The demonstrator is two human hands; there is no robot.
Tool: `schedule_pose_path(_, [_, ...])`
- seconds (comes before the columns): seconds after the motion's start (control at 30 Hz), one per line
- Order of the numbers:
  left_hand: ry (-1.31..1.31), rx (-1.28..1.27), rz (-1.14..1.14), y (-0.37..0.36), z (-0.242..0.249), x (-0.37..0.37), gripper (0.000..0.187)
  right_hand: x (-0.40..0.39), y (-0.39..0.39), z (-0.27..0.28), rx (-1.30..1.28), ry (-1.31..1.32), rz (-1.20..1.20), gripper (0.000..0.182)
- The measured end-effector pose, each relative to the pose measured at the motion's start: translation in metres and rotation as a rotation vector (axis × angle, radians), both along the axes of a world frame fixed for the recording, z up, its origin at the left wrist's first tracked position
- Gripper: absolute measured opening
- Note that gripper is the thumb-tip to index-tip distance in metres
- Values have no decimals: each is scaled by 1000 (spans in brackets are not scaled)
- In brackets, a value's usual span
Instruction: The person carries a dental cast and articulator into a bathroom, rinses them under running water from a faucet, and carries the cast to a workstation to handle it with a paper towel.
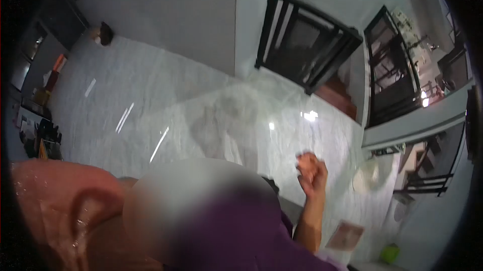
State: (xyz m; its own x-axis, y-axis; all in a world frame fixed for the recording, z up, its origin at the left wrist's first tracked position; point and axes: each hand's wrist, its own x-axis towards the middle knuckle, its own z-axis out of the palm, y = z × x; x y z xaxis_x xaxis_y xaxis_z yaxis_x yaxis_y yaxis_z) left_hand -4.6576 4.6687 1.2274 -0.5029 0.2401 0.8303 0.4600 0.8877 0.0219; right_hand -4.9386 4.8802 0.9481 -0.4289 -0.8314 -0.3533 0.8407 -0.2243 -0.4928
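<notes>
My right hand (312, 171) is held out over the pale marble floor (221, 115), to the right of a purple garment (236, 230). Its fingers are curled in, and no object shows between them. The bare forearm (309, 220) runs down beside the purple cloth. My left hand is out of view. At the lower left lies a shiny salmon-coloured surface (60, 200) with a dark shadow on it. A blurred patch hides the area between it and the purple cloth.
A black barred gate (302, 42) stands by reddish steps (334, 95). Further right is a black-framed opening (392, 64). A reddish mat (345, 236) and a bright green object (389, 254) are at lower right. Assorted items (43, 135) line the left wall; a dark object (105, 34) sits far left.
</notes>
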Motion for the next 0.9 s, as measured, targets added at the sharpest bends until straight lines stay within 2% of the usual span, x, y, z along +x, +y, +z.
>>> schedule_pose_path(0.07, [-25, 28, -39, -29, 4, 7, 34, 10, -60, -11, 8, -143, -21, 48])
schedule_pose_path(0.1, [-47, 49, -72, -43, 8, 7, 34, 7, -86, -11, -132, -137, 149, 46])
schedule_pose_path(0.13, [-60, 59, -91, -56, 9, 8, 34, 16, -119, 10, -115, -99, 169, 44])
schedule_pose_path(0.17, [-70, 64, -86, -61, 9, 6, 35, 19, -146, 21, -151, -172, 227, 44])
schedule_pose_path(0.23, [-106, 12, -1, 41, 29, -34, 35, -48, -69, 38, -247, -169, 328, 43])
schedule_pose_path(0.27, [-95, -17, 67, 103, 21, -33, 36, -49, -12, 22, -283, -156, 376, 43])
schedule_pose_path(0.33, [-45, 53, 228, 119, 25, -26, 36, -52, -9, 22, -416, -233, 411, 39])
schedule_pose_path(0.37, [8, 116, 336, 125, 23, -21, 36, -61, -15, 3, -461, 152, 418, 34])
schedule_pose_path(0.4, [79, 212, 466, 126, 21, -14, 37, -49, -13, 24, -315, 499, 472, 28])
schedule_pose_path(0.43, [170, 318, 625, 129, 29, 8, 37, -36, -12, 44, -163, 842, 533, 24])
schedule_pose_path(0.47, [235, 428, 796, 126, 9, 15, 37, -18, -10, 67, 186, 1147, 623, 19])
schedule_pose_path(0.5, [280, 444, 1017, 119, -16, 10, 29, -13, -11, 71, 101, 812, 680, 17])
schedule_pose_path(0.53, [168, 497, 1139, 103, -47, 18, 29, -2, -12, 73, 58, 447, 727, 16])
schedule_pose_path(0.57, [27, 558, 1246, 97, -78, 21, 23, 7, -24, 85, 36, 488, 788, 22])
schedule_pose_path(0.6, [88, 984, 1109, 69, -162, 32, 15, 21, -61, 49, 31, 591, 869, 26])
schedule_pose_path(0.63, [-17, 1572, 971, 68, -204, 32, 11, 22, -78, 30, -93, 552, 1018, 28])
schedule_pose_path(0.67, [-87, 1633, 725, 40, -264, 35, 21, 26, -116, 11, -192, 513, 1151, 31])
schedule_pose_path(0.7, [-127, 1840, 604, 37, -279, 28, 32, 35, -142, 19, -258, 340, 1308, 35])
schedule_pose_path(0.73, [-164, 2050, 454, 32, -286, 15, 43, 46, -166, 28, -301, 157, 1458, 40])
schedule_pose_path(0.8, [-124, 2244, 222, 4, -264, -10, 60, 73, -229, 25, -411, 0, 1686, 40])
schedule_pose_path(0.87, [20, 2379, -335, -16, -271, -9, 62, 103, -290, 4, -456, 168, 1757, 40])
schedule_pose_path(0.9, [174, 2358, -337, -47, -287, 4, 63, 121, -325, -8, -491, 220, 1788, 40])
